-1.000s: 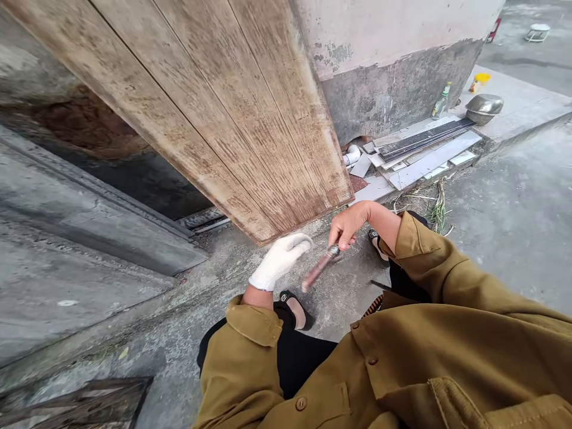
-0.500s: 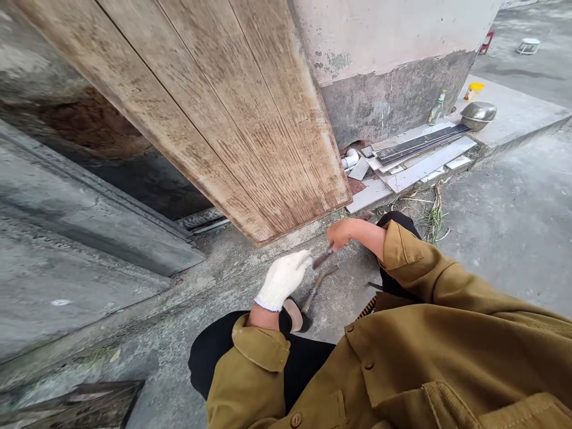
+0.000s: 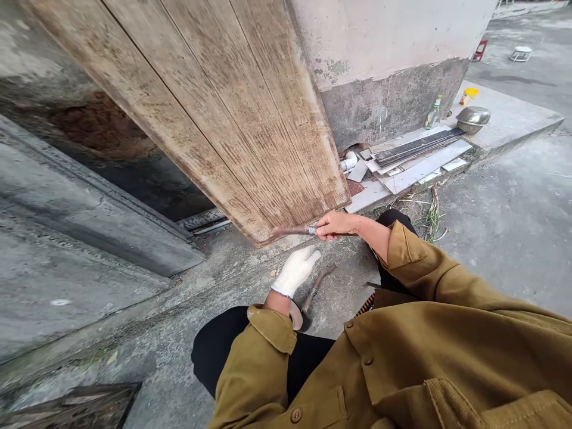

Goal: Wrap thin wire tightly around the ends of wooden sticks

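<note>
My right hand (image 3: 335, 225), bare, is wrapped round a brown stick-like tool (image 3: 295, 230) with silvery wire bound round it near my fingers. Its far end points left, in front of the bottom edge of the weathered wooden panel (image 3: 241, 119); I cannot tell whether they touch. Below it, my left hand (image 3: 295, 271) wears a white knitted glove. Its fingers are curled together, and what they hold, if anything, is hidden. Beside the glove a second tool (image 3: 318, 285) with a bent brown handle and wire binding lies on the concrete by my shoe (image 3: 295, 316).
Tile strips (image 3: 420, 161) and a white pipe elbow (image 3: 349, 161) lie along the wall at right. Beyond stand a glass bottle (image 3: 432, 113), a metal bowl (image 3: 473, 118) and a yellow tub (image 3: 469, 96). Dry stalks (image 3: 432, 215) lie on the ground. A concrete slab (image 3: 89, 179) stands left.
My right hand has raised the stick-like tool and swung its end left toward the panel's bottom edge. The gloved left hand has come away from the tool, slightly right and down.
</note>
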A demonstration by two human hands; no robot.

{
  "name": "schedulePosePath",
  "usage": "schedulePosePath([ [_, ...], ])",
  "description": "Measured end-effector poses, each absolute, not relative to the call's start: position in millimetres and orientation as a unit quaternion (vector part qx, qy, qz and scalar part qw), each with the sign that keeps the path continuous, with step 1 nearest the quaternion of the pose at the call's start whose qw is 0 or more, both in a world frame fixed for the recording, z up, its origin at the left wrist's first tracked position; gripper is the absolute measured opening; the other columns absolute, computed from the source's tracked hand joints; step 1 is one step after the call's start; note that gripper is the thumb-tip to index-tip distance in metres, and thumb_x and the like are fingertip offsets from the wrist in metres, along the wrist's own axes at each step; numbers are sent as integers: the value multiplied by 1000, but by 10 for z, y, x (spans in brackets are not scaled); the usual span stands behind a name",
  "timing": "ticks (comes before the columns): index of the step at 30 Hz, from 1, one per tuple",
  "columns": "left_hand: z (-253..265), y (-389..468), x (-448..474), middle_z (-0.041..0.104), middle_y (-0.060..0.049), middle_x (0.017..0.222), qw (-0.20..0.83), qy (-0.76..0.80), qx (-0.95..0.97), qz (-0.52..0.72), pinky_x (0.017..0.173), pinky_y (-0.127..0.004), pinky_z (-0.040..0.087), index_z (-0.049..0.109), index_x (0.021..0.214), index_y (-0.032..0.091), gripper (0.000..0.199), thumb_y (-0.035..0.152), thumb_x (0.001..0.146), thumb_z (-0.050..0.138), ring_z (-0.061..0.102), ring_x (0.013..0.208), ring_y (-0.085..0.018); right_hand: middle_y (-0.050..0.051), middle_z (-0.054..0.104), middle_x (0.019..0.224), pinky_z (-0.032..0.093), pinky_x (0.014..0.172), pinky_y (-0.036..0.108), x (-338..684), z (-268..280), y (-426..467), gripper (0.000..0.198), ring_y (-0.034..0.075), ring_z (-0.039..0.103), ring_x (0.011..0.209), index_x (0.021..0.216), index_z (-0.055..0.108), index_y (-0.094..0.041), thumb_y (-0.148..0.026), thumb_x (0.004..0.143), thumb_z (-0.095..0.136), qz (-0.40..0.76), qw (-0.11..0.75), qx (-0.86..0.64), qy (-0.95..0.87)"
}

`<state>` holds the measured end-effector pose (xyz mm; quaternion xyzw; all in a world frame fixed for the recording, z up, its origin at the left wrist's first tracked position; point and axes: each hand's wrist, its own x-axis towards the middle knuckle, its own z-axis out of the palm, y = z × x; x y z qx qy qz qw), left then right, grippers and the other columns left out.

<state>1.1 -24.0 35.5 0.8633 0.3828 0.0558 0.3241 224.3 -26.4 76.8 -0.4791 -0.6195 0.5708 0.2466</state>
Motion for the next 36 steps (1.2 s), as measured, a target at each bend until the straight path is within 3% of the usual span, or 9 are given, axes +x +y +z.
schedulePosePath([
  [5,347,-258,-43,70,-8,89,295,346,890,11,82,-33,45,63,84,22,35,46,97,41,66,90,-25,4,65,73,39,63,23,2227,667,-195,22,12,57,67,79,64,-13,-23,98,60,403,78,-626,-663],
  [8,397,-178,-165,73,-9,94,296,381,875,36,87,-34,47,65,86,22,36,47,97,41,67,93,-26,2,62,61,40,61,24,2258,640,-243,20,13,57,61,69,66,-13,-20,85,76,470,-33,-566,-677],
  [11,390,-168,-223,74,-8,95,351,398,844,79,87,-34,49,64,86,21,33,49,91,47,66,94,-26,-1,65,65,42,61,22,2283,632,-328,23,10,56,58,76,72,-13,-33,83,80,611,-92,-401,-676],
  [15,239,-408,-129,64,-5,73,431,431,784,115,70,-31,47,60,78,21,35,52,89,48,58,72,-22,-1,62,69,41,59,21,2281,575,-390,40,7,52,58,75,65,-13,-50,79,80,685,113,-322,-643],
  [18,99,-648,-55,56,-1,65,462,406,783,88,63,-29,42,65,87,19,37,49,94,44,52,63,-18,-2,59,71,42,62,21,2217,455,-403,35,8,49,59,78,58,-16,-46,97,59,596,232,-438,-632],
  [20,28,-753,-63,60,-2,71,424,400,808,79,69,-30,44,63,83,20,35,46,95,43,56,70,-20,-1,58,70,42,64,22,2154,355,-424,29,10,51,63,79,56,-17,-36,101,52,506,179,-520,-665],
  [24,-26,-798,-220,66,-6,82,315,407,857,39,80,-34,44,57,76,22,31,43,95,42,62,84,-25,-3,48,54,38,65,24,2066,203,-558,26,14,50,66,63,56,-17,-18,84,71,472,39,-529,-704],
  [29,17,-755,-423,61,-4,76,419,405,812,28,72,-32,44,56,74,22,30,49,85,52,55,74,-21,0,63,60,45,61,24,2117,244,-832,19,13,55,57,68,71,-13,-24,82,77,587,-120,-405,-691],
  [36,-122,-904,-287,41,5,58,564,434,684,157,60,-27,41,56,83,20,49,69,85,57,39,54,-12,-1,61,74,46,63,17,2198,371,-813,28,6,50,60,87,58,-14,-31,106,47,582,188,-433,-662],
])
